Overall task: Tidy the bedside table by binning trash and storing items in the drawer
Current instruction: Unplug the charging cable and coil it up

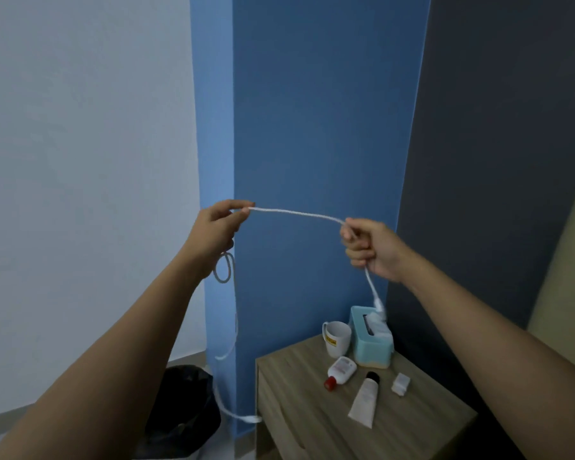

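Note:
A white cable [296, 214] stretches in the air between both hands, well above the wooden bedside table [422, 423]. My left hand [216, 232] pinches it between thumb and fingers; a small loop and a long tail hang below that hand toward the floor. My right hand [367, 247] is fisted around it, and the plug end dangles below near the tissue box. On the table lie a small white bottle with a red cap [340, 372], a white tube with a black cap [365, 400] and a crumpled white scrap [400, 384]. The drawer front [279, 423] is closed.
A white mug [336, 338] and a light blue tissue box [372, 340] stand at the table's back edge. A bin with a black liner [183, 410] sits on the floor left of the table. A blue wall column rises behind; a beige headboard [565, 287] is at right.

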